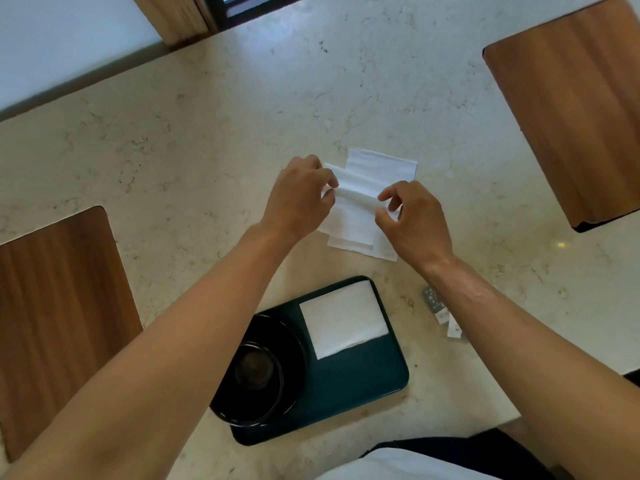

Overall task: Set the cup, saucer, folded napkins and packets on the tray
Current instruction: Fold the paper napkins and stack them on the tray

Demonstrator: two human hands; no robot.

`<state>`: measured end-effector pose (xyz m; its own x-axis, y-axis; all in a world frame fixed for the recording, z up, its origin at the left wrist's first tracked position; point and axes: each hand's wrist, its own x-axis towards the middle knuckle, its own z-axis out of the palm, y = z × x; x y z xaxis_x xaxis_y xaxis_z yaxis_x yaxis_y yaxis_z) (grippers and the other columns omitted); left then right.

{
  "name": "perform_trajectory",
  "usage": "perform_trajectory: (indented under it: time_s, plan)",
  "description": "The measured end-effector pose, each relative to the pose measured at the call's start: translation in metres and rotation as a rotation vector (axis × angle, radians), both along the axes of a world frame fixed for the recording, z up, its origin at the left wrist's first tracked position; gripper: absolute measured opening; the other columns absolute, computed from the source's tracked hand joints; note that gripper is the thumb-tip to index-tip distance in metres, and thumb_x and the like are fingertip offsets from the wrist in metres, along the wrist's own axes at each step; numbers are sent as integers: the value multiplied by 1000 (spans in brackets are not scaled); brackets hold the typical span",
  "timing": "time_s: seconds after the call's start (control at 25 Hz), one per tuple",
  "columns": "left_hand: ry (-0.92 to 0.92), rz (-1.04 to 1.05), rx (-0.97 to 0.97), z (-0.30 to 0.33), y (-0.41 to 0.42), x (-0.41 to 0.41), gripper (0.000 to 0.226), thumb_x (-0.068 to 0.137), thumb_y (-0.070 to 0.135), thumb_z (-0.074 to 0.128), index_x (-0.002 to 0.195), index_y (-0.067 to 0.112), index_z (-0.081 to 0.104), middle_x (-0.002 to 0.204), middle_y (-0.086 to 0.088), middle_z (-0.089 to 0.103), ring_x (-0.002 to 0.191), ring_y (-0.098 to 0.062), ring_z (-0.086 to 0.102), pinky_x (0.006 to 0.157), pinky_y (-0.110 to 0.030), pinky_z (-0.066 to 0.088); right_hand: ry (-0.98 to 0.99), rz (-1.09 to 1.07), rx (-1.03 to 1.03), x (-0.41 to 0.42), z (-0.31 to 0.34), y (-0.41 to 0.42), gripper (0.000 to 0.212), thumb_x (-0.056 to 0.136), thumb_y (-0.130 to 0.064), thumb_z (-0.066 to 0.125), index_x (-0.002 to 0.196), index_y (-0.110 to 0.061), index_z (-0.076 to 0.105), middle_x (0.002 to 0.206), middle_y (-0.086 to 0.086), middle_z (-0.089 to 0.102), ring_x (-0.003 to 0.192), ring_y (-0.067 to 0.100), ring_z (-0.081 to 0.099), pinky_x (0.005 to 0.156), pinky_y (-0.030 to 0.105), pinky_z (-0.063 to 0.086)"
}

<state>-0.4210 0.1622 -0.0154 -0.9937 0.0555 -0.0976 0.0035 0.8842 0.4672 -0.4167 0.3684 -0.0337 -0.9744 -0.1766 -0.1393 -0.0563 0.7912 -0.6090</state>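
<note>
- The left hand (299, 195) pinches one end of a raised crease in the white napkin (353, 216), thumb against fingertips, while the right hand (412, 220) pinches the other end; holding both ends likely keeps the fold straight as it is laid over
- The napkin in work lies on the stone counter (207, 116) directly under and between the hands, on top of more loose napkins (381, 164) that stick out beyond the fingers, so the supply sits just where the folding is done
- Nearer the person than both hands, between the forearms, sits the dark green tray (363, 382); one folded napkin (343, 318) already lies flat in its far corner, below the right wrist, leaving bare tray beside it
- The black cup (256, 372) stands in the black saucer (294, 344) at the tray's end under the left forearm, seemingly overhanging the tray's edge
- The packets (443, 311) lie on the counter just beside the right forearm, off the tray, so they appear yet to be set down there
- Wooden boards (59, 306) lie well outside each arm, playing no part
</note>
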Motion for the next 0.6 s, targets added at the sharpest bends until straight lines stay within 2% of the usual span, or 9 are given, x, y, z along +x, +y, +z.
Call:
perform_trajectory:
  time_s: [0.08, 0.2, 0.32, 0.48, 0.6]
  plan:
    - [-6, -47, 2, -6, 0, -14, 20, 90, 15, 71, 109, 13, 77, 104, -9, 65, 102, -29, 55, 92, -45, 48, 34, 26, 14, -13, -4, -5, 17, 88, -21, 72, 103, -18, 66, 92, -3, 58, 74, 9, 51, 65, 12, 34]
    - [-34, -101, -15, -17, 1, -23, 23, 90, 21, 72, 113, 16, 77, 107, -5, 64, 102, -26, 53, 93, -44, 45, 51, 65, 40, -23, -9, -11, 21, 88, -23, 73, 107, -16, 68, 92, -4, 54, 79, 12, 51, 68, 19, 38]
    - [-26, -104, -25, -24, 0, -27, 17, 92, 20, 69, 104, 17, 80, 103, -4, 65, 101, -26, 53, 92, -46, 43, 57, 61, 48, -29, -14, -13, 19, 93, -21, 69, 110, -13, 71, 89, -5, 53, 74, 11, 50, 69, 23, 42]
    - [-28, -72, 63, -22, -2, -31, 12, 91, 22, 71, 98, 19, 81, 99, -2, 67, 100, -25, 55, 93, -46, 42, 62, 13, -7, -33, -14, -11, 12, 95, -20, 66, 95, -11, 74, 79, -4, 56, 66, 10, 49, 62, 12, 34]
    - [-7, -42, 107, -18, -2, -35, 19, 89, 25, 72, 106, 19, 77, 105, -3, 65, 105, -23, 54, 96, -42, 41, 26, -55, -104, -36, -10, -10, 9, 92, -20, 68, 89, -14, 73, 78, -3, 57, 65, 6, 47, 64, 8, 34]
